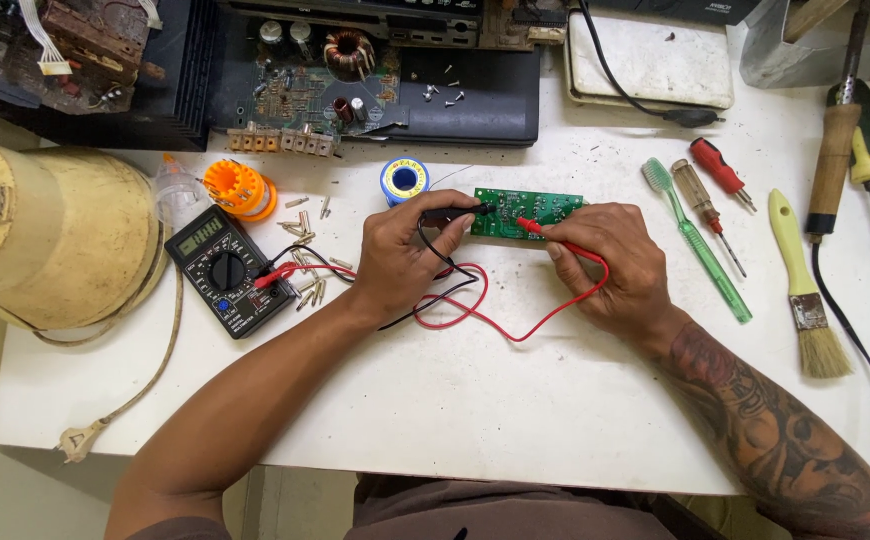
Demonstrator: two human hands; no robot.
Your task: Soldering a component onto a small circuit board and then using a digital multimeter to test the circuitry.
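A small green circuit board lies on the white table near its middle. My left hand grips a black test probe whose tip touches the board's left end. My right hand pinches a red test probe with its tip on the board's lower edge. Red and black leads loop across the table to a black multimeter at the left.
A cream-coloured drum with a cord and plug sits far left. Orange and blue solder spools, loose screws, an opened amplifier chassis stand behind. To the right lie a green toothbrush, screwdrivers, a paintbrush and a soldering iron.
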